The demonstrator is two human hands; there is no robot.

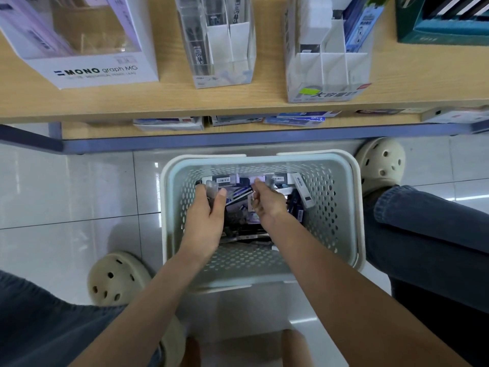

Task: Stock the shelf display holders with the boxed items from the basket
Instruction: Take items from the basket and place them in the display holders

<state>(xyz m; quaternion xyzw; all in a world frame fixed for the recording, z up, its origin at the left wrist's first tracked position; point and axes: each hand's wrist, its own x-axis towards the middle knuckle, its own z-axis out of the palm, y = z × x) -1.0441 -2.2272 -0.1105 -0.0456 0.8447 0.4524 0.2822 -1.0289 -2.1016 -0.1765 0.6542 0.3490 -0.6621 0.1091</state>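
Both hands are down in the basket [353,207] among the boxes [239,194]. Left hand [209,215] is curled round several boxes. Right hand [267,205] has fingers bent at another; hold cannot be confirmed. Advise gathering one type, ends aligned, before lifting to the holders [328,64].

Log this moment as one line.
stage: picking from basket | left hand: grips boxed items | right hand: on boxed items, grip unclear
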